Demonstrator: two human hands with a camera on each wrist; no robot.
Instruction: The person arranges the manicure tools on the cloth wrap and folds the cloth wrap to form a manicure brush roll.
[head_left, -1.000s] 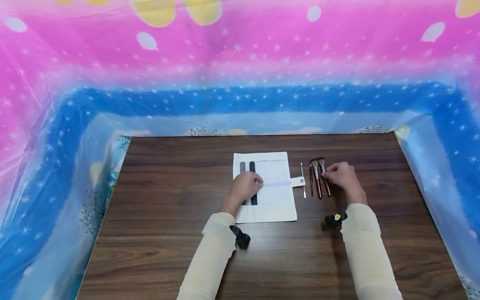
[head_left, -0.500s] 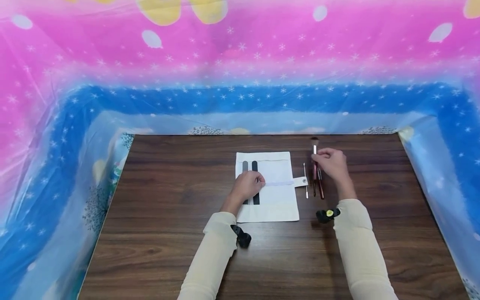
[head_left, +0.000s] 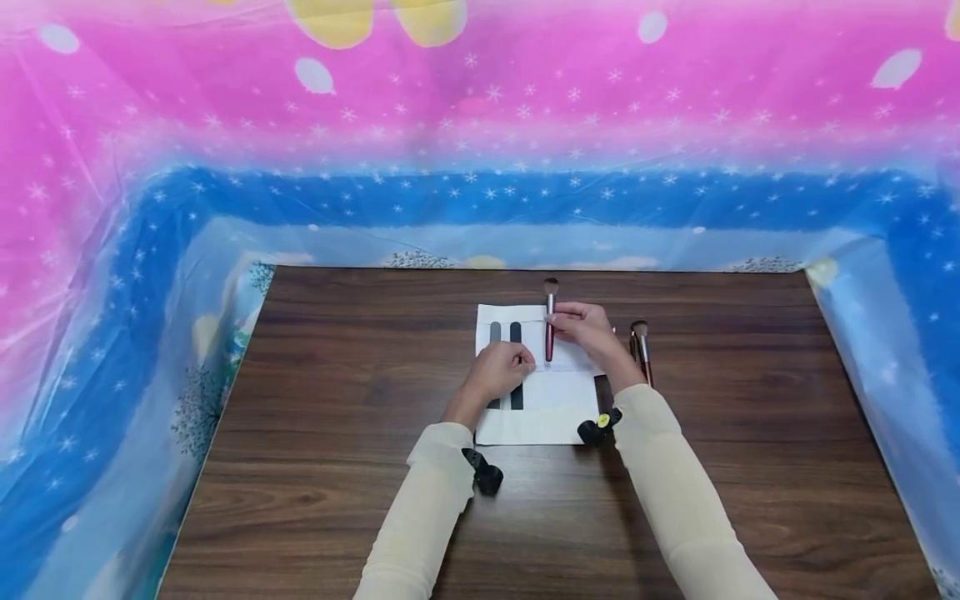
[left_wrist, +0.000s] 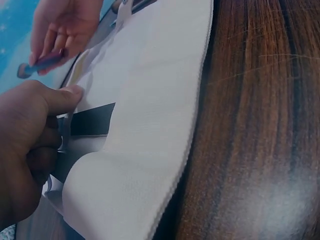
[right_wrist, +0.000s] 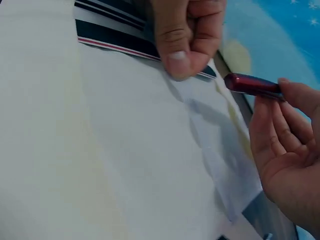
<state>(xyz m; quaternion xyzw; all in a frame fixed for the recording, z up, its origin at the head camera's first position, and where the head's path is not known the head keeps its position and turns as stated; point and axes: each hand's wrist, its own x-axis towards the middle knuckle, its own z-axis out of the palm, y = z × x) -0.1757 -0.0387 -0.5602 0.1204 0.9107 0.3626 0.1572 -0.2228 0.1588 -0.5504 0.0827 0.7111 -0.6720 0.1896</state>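
Observation:
A white fabric roll-up pouch [head_left: 558, 417] lies spread out on the wooden table. Two flat strips with rounded ends, one grey [head_left: 495, 335] and one black [head_left: 515, 333], lie in its left part under a band. My left hand [head_left: 495, 372] pinches the pale band [right_wrist: 200, 130] across the pouch's middle, lifting it a little in the right wrist view. Above the pouch's upper part my right hand [head_left: 588, 331] holds a makeup brush [head_left: 551, 321] between thumb and fingers. Its bristles point away from me, its dark red handle end [right_wrist: 250, 84] towards the band.
Right of the pouch lie another makeup brush [head_left: 643, 346] and a thin dark tool [head_left: 633, 343], both partly behind my right arm. A patterned pink and blue cloth [head_left: 480, 192] hangs around the table [head_left: 337, 358]. Both wrists carry small black cameras.
My right hand has picked up one brush from the group on the right and carried it left over the pouch. The left hand has stayed at the band.

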